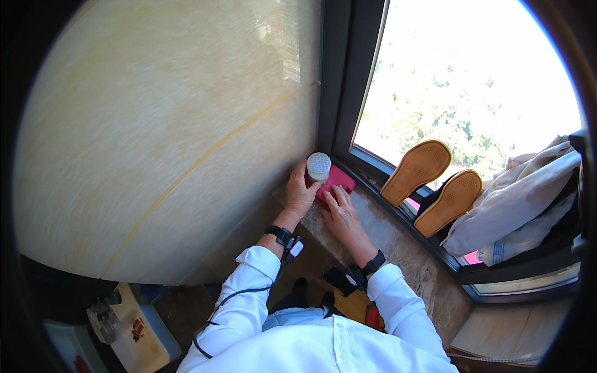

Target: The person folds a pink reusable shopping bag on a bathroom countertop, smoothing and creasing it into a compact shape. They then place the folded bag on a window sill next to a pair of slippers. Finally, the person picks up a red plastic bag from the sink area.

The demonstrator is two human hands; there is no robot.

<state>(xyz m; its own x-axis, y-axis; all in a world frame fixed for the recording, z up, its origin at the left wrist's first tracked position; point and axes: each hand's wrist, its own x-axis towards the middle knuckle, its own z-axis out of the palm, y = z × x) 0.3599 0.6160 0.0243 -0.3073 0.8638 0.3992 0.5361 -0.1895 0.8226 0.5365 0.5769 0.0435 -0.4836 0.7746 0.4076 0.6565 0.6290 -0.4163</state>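
A round container with a pale lid (319, 165) stands at the corner where the wall meets the window. My left hand (301, 189) curls around its near left side, fingers and thumb against it. Beside the container, a flat pink object (339, 179) lies on the stone windowsill (401, 238). The fingertips of my right hand (341, 210) rest on the pink object's near part, with the fingers slightly spread. The pink object's exact kind cannot be told, and its left part is hidden by the container and my hands.
Two tan insoles or shoe soles (422, 168) lean against the window frame (396, 207). Pale cloth (517, 200) hangs to their right. A glossy marble-look wall (177, 140) bounds the left side. Low at the left is a white basin or tray (140, 345) with small items.
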